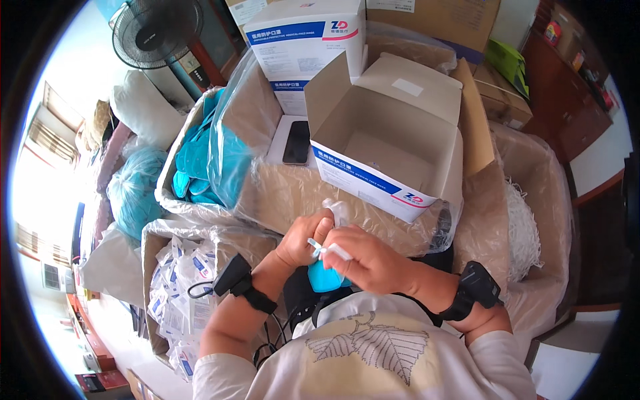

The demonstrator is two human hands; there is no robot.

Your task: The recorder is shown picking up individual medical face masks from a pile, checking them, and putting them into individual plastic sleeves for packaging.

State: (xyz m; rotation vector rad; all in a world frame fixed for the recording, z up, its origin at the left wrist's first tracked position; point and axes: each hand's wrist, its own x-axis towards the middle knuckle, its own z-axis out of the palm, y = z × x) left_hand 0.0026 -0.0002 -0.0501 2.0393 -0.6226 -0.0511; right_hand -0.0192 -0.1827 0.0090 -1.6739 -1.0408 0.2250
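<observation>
My left hand point(299, 241) is closed in a fist in front of my lap. A crumpled whitish piece point(337, 212) juts out past its far side; its kind is not clear. Close beside it, my right hand point(373, 259) pinches a thin white strap point(340, 252), whose end crosses toward the left fingers. Just under the two hands hangs a bright blue face mask point(325, 277), partly hidden by the right fingers. Whether either hand grips the mask itself I cannot tell.
An open white carton point(380, 177) stands ahead on a plastic-lined box, with a black phone point(296, 143) left of it. Lined boxes hold blue masks point(193, 163), small white packets point(180, 287) and white straps point(523, 233). A fan point(157, 33) stands far left.
</observation>
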